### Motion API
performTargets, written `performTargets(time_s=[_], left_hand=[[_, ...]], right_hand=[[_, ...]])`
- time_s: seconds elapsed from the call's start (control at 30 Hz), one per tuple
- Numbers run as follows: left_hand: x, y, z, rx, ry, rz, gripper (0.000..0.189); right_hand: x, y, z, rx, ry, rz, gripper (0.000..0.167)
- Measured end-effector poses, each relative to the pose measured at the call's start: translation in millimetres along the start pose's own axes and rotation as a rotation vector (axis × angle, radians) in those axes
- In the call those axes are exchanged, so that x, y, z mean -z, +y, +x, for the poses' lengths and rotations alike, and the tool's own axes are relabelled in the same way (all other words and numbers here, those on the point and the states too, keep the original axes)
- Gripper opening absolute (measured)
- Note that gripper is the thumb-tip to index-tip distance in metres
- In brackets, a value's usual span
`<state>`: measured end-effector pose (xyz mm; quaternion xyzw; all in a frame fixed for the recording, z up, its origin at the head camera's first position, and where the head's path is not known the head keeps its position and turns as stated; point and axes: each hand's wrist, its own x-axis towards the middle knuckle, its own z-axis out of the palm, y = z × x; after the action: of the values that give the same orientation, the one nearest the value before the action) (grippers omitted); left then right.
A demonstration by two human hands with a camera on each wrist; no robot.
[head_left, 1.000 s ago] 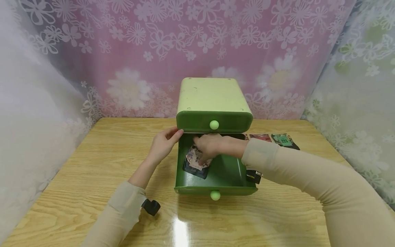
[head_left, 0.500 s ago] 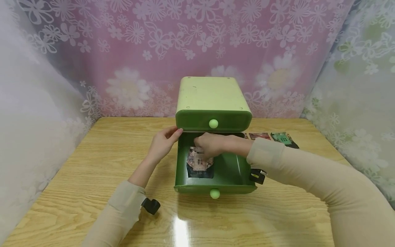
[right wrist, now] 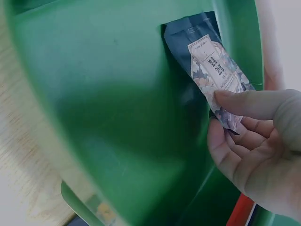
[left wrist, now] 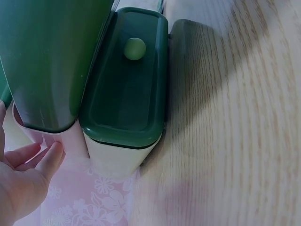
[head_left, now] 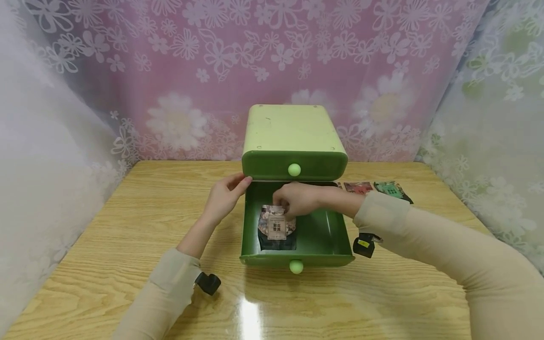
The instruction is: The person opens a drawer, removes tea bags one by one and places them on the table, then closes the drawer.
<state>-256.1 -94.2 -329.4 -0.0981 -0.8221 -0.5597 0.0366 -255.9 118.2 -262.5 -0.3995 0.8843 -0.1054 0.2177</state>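
Note:
My right hand point(head_left: 299, 198) reaches into the pulled-out green drawer point(head_left: 318, 236). Its thumb and fingers pinch one end of a dark tea packet point(right wrist: 214, 66) with a flowered pink label. In the head view the packet stands at the drawer's left side, label facing me. My left hand point(head_left: 223, 198) touches the left side of the drawer cabinet point(head_left: 293, 130), just below the upper drawer front point(head_left: 267, 165). The left wrist view shows its thumb and fingers against the cabinet's pale casing point(left wrist: 66, 141), holding no loose thing.
Right of the cabinet lie a red packet point(head_left: 358, 187) and a green packet point(head_left: 390, 190), partly behind my right arm. Below the open drawer, a lower drawer front point(left wrist: 124, 89) with a round knob is closed. The wooden table point(head_left: 140, 222) extends to both sides.
The tea packet has gone from slanted to straight and shifted slightly right, with my right hand and forearm drawing rightward. My left hand stays in place.

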Motion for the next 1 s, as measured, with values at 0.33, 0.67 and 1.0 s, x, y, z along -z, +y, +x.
performTargets(time_s=[0.33,0.67,1.0], left_hand=[[-0.9,0.0,1.3,0.001,0.010,0.012,0.061],[-0.8,-0.9,2.4,0.007,0.004,0.003,0.062],[-0.1,0.0,1.3,0.016,-0.007,-0.009,0.062]], right_hand=[[8,3,-22.4,0.024,0.081,0.057,0.012],[13,14,-47.0,-0.012,0.192,0.209,0.011],[12,18,-69.4,-0.025,0.288,0.450,0.018]])
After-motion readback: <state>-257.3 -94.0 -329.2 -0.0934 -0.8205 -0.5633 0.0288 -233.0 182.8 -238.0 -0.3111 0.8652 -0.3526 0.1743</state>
